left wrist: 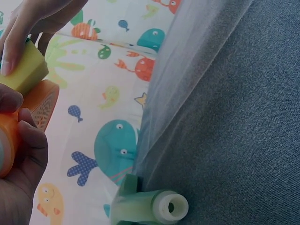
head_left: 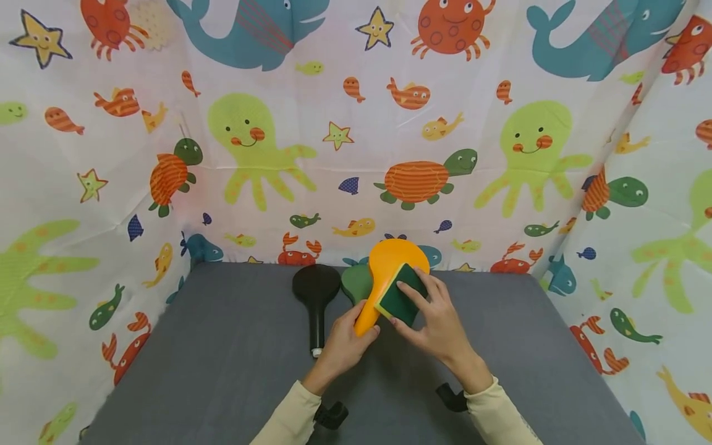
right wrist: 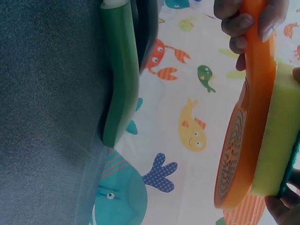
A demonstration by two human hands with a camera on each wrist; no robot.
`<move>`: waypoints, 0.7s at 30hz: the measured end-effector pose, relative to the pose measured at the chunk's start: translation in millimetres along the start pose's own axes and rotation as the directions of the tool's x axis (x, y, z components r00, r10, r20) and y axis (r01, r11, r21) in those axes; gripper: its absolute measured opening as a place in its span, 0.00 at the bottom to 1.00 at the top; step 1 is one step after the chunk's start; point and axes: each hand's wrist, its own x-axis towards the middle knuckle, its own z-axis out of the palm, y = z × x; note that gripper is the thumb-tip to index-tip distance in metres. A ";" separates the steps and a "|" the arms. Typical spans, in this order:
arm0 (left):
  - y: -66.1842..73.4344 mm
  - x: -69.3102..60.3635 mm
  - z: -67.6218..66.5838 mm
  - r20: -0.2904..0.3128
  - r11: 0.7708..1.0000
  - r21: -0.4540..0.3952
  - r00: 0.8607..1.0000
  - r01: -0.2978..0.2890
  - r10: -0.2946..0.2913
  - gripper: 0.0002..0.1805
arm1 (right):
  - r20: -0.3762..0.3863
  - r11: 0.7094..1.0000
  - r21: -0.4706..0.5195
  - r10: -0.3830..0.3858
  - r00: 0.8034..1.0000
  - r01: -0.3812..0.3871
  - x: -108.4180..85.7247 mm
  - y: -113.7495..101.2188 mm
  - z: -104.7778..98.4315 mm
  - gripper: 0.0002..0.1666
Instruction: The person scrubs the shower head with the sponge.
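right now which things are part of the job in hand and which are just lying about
Apparently in the job:
orange shower head, in the left hand
sponge, held against it by the right hand

Lying about:
black shower head
green shower head

A flat grey tabletop with a woven look carries, near its far edge, a black shower head, its white-tipped handle towards the viewer, and a green shower head just to its right.
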 end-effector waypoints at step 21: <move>2.8 -8.6 0.7 -0.008 1.000 0.007 1.000 -0.001 0.001 0.28 | -0.041 1.000 -0.002 0.028 0.999 -0.028 -3.8 2.9 0.7 0.40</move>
